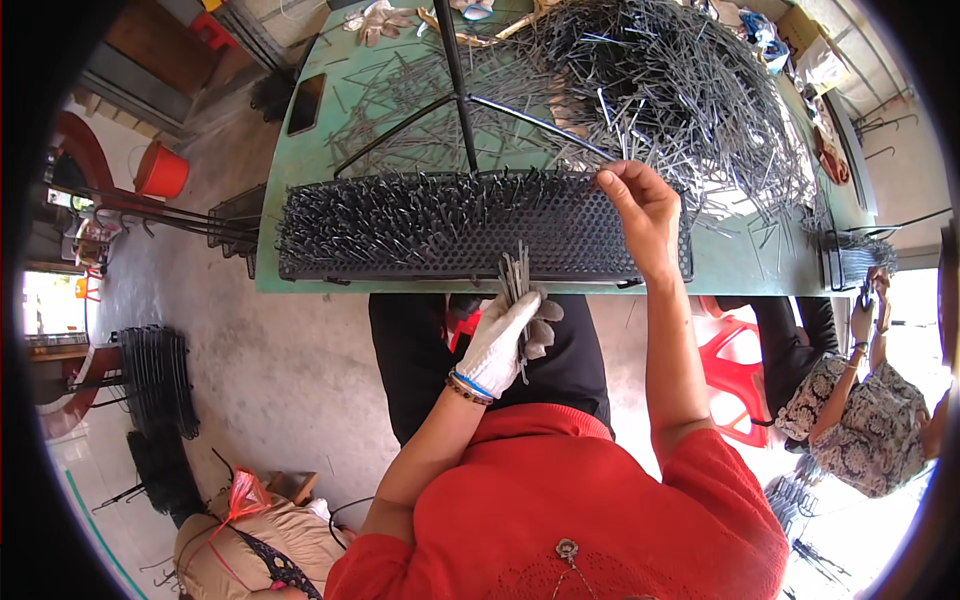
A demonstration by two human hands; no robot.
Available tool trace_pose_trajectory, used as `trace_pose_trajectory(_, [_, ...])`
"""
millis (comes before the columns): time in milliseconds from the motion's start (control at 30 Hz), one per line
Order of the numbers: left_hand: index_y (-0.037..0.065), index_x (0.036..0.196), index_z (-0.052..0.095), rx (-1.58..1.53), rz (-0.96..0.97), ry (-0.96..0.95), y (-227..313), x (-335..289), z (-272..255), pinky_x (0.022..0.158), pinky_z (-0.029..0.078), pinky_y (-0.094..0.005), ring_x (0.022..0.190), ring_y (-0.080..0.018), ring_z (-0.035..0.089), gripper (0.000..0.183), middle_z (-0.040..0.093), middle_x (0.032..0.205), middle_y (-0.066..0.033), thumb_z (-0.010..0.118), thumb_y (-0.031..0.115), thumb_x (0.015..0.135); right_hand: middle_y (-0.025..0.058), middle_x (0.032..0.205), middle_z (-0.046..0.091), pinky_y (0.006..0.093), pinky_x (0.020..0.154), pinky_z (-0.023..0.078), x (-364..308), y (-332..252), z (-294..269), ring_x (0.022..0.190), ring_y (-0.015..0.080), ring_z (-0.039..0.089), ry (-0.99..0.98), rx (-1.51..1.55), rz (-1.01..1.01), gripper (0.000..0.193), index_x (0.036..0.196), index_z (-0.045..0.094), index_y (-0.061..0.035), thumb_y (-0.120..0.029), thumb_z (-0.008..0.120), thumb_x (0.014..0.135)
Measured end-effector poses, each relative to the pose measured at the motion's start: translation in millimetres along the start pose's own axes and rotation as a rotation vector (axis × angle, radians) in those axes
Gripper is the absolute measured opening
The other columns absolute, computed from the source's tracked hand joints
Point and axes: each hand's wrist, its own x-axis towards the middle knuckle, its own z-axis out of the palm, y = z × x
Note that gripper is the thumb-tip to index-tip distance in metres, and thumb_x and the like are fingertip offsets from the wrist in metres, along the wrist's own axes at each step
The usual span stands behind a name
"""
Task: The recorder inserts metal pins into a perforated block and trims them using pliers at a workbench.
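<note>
**Two hands at a part-filled tray of metal pins**

A long black tray full of small holes lies along the near edge of a green table. Dark pins stand crowded in its left part, many leaning; toward its right end, holes are bare. The person's left hand, in a white glove, is curled round a bundle of grey pins, their tips up, just off the table's near edge. The bare right hand is over the tray's right end, thumb and forefinger close together at the tips; whether a pin is between them cannot be told. A black pole with slanting braces rises at the tray's far side. A loose heap of pins spreads toward the table's far right corner, and a phone lies by the left edge.

The step in hand appears to be standing pins in holes. The person would do best to take one pin at a time, line it up straight over a bare hole and lower it without knocking its neighbours. Keeping the bundle even and close to the tray should ease each pick.
</note>
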Motion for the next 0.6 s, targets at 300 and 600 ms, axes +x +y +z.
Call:
trace_pose_trajectory(300, [0.009, 0.112, 0.058, 0.0, -0.023, -0.001, -1.3, -2.0, 2.6, 0.045, 0.044, -0.0178, 0.062, -0.0086, 0.063, 0.02, 0.068, 0.09, -0.0083, 0.058, 0.023, 0.097, 0.0019, 0.088, 0.069, 0.0241, 0.078, 0.048, 14.2, -0.4, -0.2, 0.082, 0.0082, 0.059, -0.101, -0.195, -0.161, 0.013, 0.096, 0.068, 0.0003, -0.011, 0.069, 0.09])
trace_pose_trajectory(600, [0.009, 0.105, 0.056, -0.035, -0.061, 0.018, 0.8, -2.3, 4.5, 0.042, 0.042, -0.0192, 0.058, -0.0091, 0.061, 0.014, 0.067, 0.088, -0.0083, 0.057, 0.021, 0.097, 0.0033, 0.089, 0.069, 0.0249, 0.079, 0.049, 19.7, -6.1, -5.0, 0.083, 0.0097, 0.06, -0.208, -0.232, -0.203, 0.013, 0.096, 0.068, 0.0003, -0.011, 0.068, 0.09])
